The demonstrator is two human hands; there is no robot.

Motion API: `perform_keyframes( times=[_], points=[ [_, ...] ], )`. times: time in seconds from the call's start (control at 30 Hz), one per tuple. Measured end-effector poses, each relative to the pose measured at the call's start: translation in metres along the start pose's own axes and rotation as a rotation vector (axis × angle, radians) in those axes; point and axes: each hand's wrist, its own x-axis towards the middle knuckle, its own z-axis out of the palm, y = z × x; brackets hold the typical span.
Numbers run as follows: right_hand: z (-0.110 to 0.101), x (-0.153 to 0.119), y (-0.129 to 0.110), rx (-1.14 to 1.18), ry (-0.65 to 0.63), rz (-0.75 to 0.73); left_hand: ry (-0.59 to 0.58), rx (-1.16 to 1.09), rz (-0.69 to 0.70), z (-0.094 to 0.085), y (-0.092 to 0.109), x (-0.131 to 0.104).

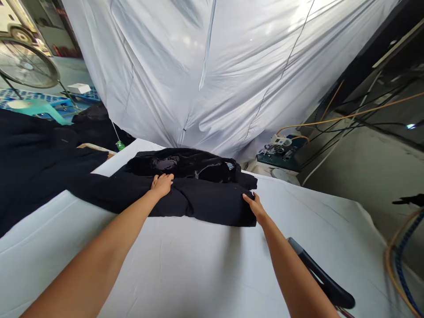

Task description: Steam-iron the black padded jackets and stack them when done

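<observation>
A black garment (212, 198) with a shiny, plush-looking inner side (198, 165) lies lengthwise across the white-covered table (185, 265). My left hand (162, 184) rests on its upper fold near the middle, fingers laid over the cloth. At the garment's right end, my right hand (254, 204) grips the edge, with the thumb on the near side and part of the fingers hidden behind the cloth. Beside my right forearm is a black-handled tool (326, 278), partly covered by the arm, so its kind is unclear.
More dark cloth (29, 163) covers the table's left side. A white sheet (185, 75) hangs behind the table. At the back right stands a small machine (280, 145) with cables. A teal stool (39, 108) and a wheel (28, 64) are at the far left. Hoses (397, 260) hang at the right.
</observation>
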Motion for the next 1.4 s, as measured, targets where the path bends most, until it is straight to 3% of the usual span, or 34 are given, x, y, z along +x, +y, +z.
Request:
perform_keyframes(
  times=[0.13,0.3,0.43,0.67,0.8,0.93,0.97,1.03,1.13,1.2,1.3,1.4],
  points=[
    [0.015,0.013,0.003,0.098,-0.007,-0.075,-0.038,-0.004,-0.008,0.013,-0.003,0.004],
    [0.026,0.022,0.015,-0.099,0.007,-0.142,-0.067,-0.022,-0.065,0.002,-0.009,0.004],
    [0.011,0.015,0.011,-0.375,0.017,-0.188,-0.134,-0.055,-0.103,-0.007,-0.006,-0.003],
    [-0.009,0.001,-0.027,-0.678,0.158,-0.199,-0.184,-0.075,-0.033,-0.011,0.011,-0.036],
    [0.001,-0.015,-0.031,-0.769,0.222,-0.157,-0.22,-0.109,-0.039,-0.014,0.011,-0.049],
    [0.032,-0.051,-0.04,-0.987,0.43,-0.315,-0.265,-0.169,-0.035,-0.021,0.02,-0.067],
    [0.044,-0.064,-0.044,-1.016,0.414,-0.385,-0.275,-0.189,-0.017,-0.022,0.026,-0.074],
    [0.072,-0.093,-0.054,-1.002,0.256,-0.544,-0.293,-0.229,0.035,-0.025,0.042,-0.089],
    [0.114,-0.136,-0.064,-0.805,-0.28,-0.833,-0.27,-0.355,0.137,-0.033,0.059,-0.111],
    [0.134,-0.156,-0.065,-0.631,-0.564,-0.936,-0.239,-0.494,0.195,-0.043,0.053,-0.121],
    [0.144,-0.168,-0.062,-0.558,-0.664,-0.904,-0.344,-0.568,0.224,-0.064,0.019,-0.13],
    [0.125,-0.159,-0.059,-0.692,-0.612,-0.831,-0.465,-0.312,0.071,-0.08,-0.02,-0.143]
  ],
)
